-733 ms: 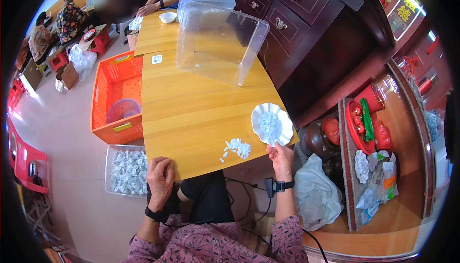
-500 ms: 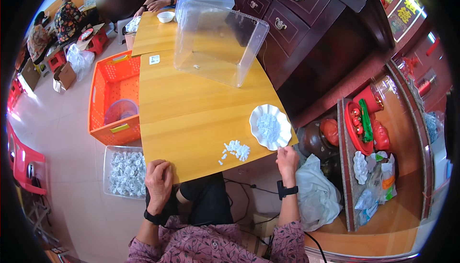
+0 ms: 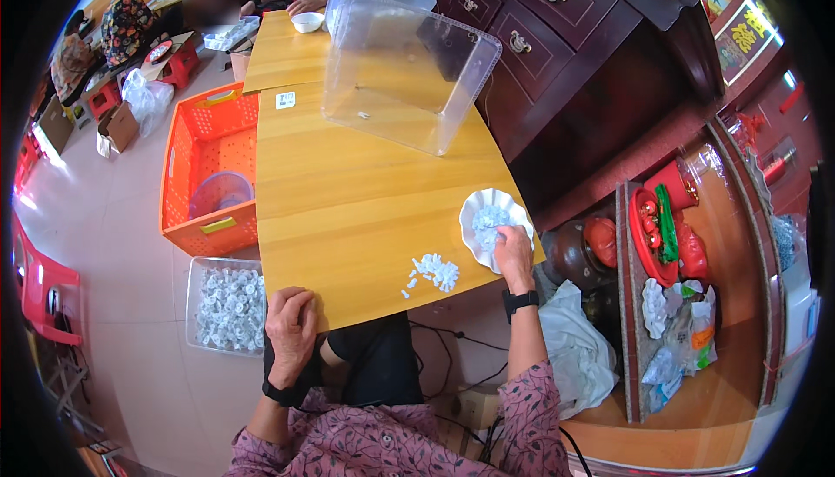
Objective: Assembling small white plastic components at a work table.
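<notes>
My right hand (image 3: 514, 251) rests on the near edge of a white scalloped dish (image 3: 484, 213) holding small white pieces, at the right edge of the wooden table (image 3: 348, 199). Its fingers touch the pieces; whether it grips any is unclear. A small pile of white pieces (image 3: 435, 271) lies on the table just left of that hand. My left hand (image 3: 291, 325) sits at the table's near edge, fingers curled on the rim, holding nothing.
A large clear plastic bin (image 3: 404, 68) stands at the table's far end. Left of the table are an orange crate (image 3: 213, 173) and a clear tub of white pieces (image 3: 228, 305). Dark cabinets and a shelf of red items stand right. Other people sit at the far end.
My right hand has moved up from below the table edge onto the white dish. The left hand has stayed at the table's near edge.
</notes>
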A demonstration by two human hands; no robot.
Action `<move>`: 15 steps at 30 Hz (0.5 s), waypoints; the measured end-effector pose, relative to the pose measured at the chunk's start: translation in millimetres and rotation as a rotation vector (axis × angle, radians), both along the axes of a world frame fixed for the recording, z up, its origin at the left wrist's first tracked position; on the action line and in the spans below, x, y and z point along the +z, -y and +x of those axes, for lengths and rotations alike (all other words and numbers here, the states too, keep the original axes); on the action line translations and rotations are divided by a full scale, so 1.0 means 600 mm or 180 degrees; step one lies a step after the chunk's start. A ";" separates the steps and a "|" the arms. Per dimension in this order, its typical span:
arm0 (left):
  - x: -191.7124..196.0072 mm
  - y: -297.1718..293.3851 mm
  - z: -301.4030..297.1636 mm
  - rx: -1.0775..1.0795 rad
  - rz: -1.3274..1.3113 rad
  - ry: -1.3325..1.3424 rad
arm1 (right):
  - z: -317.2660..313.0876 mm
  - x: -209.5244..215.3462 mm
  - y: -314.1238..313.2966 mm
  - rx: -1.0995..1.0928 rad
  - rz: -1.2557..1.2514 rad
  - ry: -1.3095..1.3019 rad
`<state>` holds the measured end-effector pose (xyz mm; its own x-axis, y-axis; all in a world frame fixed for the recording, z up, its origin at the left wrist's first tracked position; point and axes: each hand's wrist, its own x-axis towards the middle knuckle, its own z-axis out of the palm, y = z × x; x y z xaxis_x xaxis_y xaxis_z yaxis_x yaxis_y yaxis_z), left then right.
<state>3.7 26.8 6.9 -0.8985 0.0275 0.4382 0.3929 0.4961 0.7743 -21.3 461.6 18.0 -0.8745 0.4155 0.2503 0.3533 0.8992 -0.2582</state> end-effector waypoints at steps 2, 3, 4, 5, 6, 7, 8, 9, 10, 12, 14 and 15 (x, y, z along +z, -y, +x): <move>-0.001 -0.001 -0.001 -0.0011 -0.0015 0.0013 | -0.004 0.005 -0.015 -0.0303 -0.0017 0.0044; 0.000 -0.002 -0.002 0.0005 -0.0074 -0.0058 | -0.006 0.004 -0.016 -0.0239 0.0078 -0.0084; 0.000 -0.004 -0.003 0.0020 -0.0131 -0.0133 | -0.007 0.003 -0.016 -0.0250 0.0082 -0.0079; 0.000 0.003 -0.003 0.0039 -0.0171 -0.0122 | -0.014 0.008 0.010 -0.0033 0.0133 -0.0091; 0.000 0.004 -0.003 0.0029 -0.0192 -0.0127 | -0.014 0.014 0.020 0.0153 0.0218 -0.0108; 0.000 0.006 -0.002 0.0022 -0.0217 -0.0133 | -0.014 0.013 0.022 0.0146 0.0210 -0.0103; -0.001 0.005 -0.001 0.0006 -0.0209 -0.0137 | -0.015 0.009 0.017 0.0314 0.0223 -0.0230; -0.004 0.003 -0.001 -0.0011 -0.0150 -0.0080 | -0.016 0.005 0.013 0.0485 0.0235 -0.0358; -0.005 0.003 0.000 -0.0026 -0.0092 -0.0023 | -0.015 0.003 0.006 0.0475 0.0242 -0.0361; -0.004 0.000 0.000 -0.0041 -0.0077 -0.0046 | -0.013 0.002 -0.015 0.0400 -0.0162 -0.0270; -0.002 0.001 0.001 -0.0050 -0.0072 -0.0068 | -0.011 -0.001 -0.022 0.0346 -0.0172 -0.0345; -0.001 0.002 0.001 -0.0039 -0.0075 -0.0064 | -0.012 -0.001 -0.021 0.0290 -0.0186 -0.0419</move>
